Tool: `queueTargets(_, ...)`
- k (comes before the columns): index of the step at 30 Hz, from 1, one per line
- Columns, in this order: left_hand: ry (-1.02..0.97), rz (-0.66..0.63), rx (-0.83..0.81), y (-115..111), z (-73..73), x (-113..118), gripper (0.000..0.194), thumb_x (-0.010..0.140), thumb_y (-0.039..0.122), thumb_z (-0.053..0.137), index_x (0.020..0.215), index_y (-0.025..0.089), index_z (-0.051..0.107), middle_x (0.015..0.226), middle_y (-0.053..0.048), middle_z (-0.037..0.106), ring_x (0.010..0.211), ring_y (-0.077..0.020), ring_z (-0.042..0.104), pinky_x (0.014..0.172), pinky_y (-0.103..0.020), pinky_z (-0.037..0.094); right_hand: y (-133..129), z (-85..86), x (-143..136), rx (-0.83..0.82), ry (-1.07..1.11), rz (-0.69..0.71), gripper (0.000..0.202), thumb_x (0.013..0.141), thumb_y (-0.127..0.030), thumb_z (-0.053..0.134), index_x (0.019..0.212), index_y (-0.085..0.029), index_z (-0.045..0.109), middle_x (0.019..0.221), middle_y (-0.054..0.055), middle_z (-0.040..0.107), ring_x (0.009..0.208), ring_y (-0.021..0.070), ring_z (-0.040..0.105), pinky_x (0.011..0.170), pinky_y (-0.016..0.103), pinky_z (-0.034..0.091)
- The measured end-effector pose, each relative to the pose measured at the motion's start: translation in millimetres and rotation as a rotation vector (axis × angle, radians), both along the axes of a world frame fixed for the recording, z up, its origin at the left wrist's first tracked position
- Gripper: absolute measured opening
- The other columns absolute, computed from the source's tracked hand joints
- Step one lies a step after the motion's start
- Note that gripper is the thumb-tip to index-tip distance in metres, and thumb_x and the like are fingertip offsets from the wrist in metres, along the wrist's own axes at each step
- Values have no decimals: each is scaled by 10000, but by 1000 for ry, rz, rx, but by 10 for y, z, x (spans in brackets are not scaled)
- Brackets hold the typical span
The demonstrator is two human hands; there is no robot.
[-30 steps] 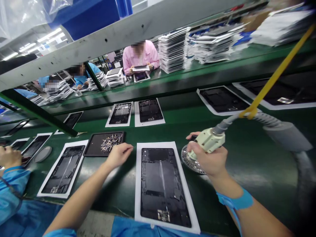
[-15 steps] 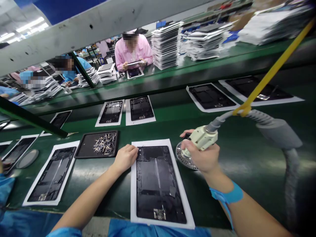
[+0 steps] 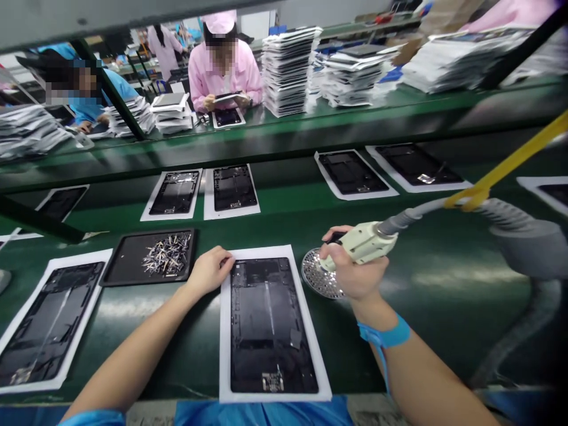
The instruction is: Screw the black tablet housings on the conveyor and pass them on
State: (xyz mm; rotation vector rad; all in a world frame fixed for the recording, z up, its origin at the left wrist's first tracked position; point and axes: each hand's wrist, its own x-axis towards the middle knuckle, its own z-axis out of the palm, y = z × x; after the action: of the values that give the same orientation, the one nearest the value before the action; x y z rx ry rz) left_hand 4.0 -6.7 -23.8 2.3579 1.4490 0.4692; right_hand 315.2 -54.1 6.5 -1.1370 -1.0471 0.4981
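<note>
A black tablet housing point(image 3: 270, 319) lies on a white sheet point(image 3: 225, 355) in front of me. My left hand point(image 3: 212, 269) is closed at the sheet's top left corner, its fingertips touching the housing's edge; whether they hold something small is hidden. My right hand point(image 3: 358, 273) is wrapped round a pale green powered tool point(image 3: 369, 241) with a grey cable, over a round metal dish point(image 3: 320, 273) full of small holes, just right of the sheet. The tool's tip is hidden. Left of my left hand, a black tray point(image 3: 126, 260) holds a pile of small parts point(image 3: 166, 254).
Another housing point(image 3: 55, 319) on paper lies at the left. More housings point(image 3: 177, 192) line the bench's back. A yellow strap point(image 3: 523, 154) holds up the tool's cable. Beyond a green ledge point(image 3: 275, 133) sit people in pink point(image 3: 246, 65) and blue, beside tall paper-layered stacks point(image 3: 288, 71).
The view has shifted, so the bench and its objects appear further left. Both hands keep nearly the same places relative to the housing and dish.
</note>
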Motion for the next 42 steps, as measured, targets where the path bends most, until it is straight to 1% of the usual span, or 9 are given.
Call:
queueTargets(3,-28,-36,-29,91,-47,20,232,968,315,553,842,197,707,836,-26,663,726,-140,613,681,-253,446,51,-34,-4,4,0,-15,156,784,-213,714,933,-203,671,772,-8,683,516,131,625,533,314,543)
queueTargets(7,-65,-80,-16,99,-86,1,233,976,330,558,853,201,708,832,-20,661,732,-133,606,681,-239,431,122,-71,-46,35,11,5,156,799,-211,711,951,-205,677,807,-3,688,512,126,624,506,294,523)
queueTargets(15,-86,-93,-13,113,-113,-9,238,976,327,557,833,197,696,812,-9,649,713,-124,596,666,-234,419,186,-135,-134,51,6,58,167,816,-219,710,971,-209,650,865,0,690,521,113,628,520,282,531)
queueTargets(20,-101,-90,-11,112,-136,-6,236,974,319,556,818,200,687,801,-5,644,707,-121,596,660,-236,423,208,-174,-134,45,5,48,174,805,-227,725,965,-205,659,865,2,682,518,116,628,504,282,538)
queueTargets(26,-103,-93,0,112,-124,-11,223,971,316,566,821,202,685,785,0,635,707,-123,603,657,-234,417,214,-169,-127,54,8,49,172,806,-231,730,962,-206,663,844,3,687,511,117,625,493,279,531)
queueTargets(33,-111,-89,-13,109,-130,-1,223,973,316,568,824,198,685,794,-2,638,702,-120,598,659,-234,417,225,-230,-120,43,27,59,185,807,-228,729,974,-198,655,862,7,680,526,121,631,518,299,541)
queueTargets(37,-111,-102,-16,128,-116,-7,238,980,306,546,820,194,681,789,-6,631,697,-122,592,657,-236,416,205,-160,-120,49,26,22,151,810,-209,719,950,-190,666,819,0,682,509,118,626,499,287,525)
queueTargets(40,-115,-142,-25,149,-100,-17,222,969,268,537,821,188,683,772,-7,626,696,-127,591,666,-243,421,161,-12,-176,90,66,4,127,823,-222,714,935,-188,664,816,0,679,485,112,618,460,274,512)
queueTargets(42,-124,-162,-37,155,-97,-20,192,946,231,547,825,186,689,763,-7,628,697,-130,594,673,-247,425,136,86,-281,132,105,46,132,833,-241,715,943,-194,659,842,2,679,479,111,621,436,270,514)
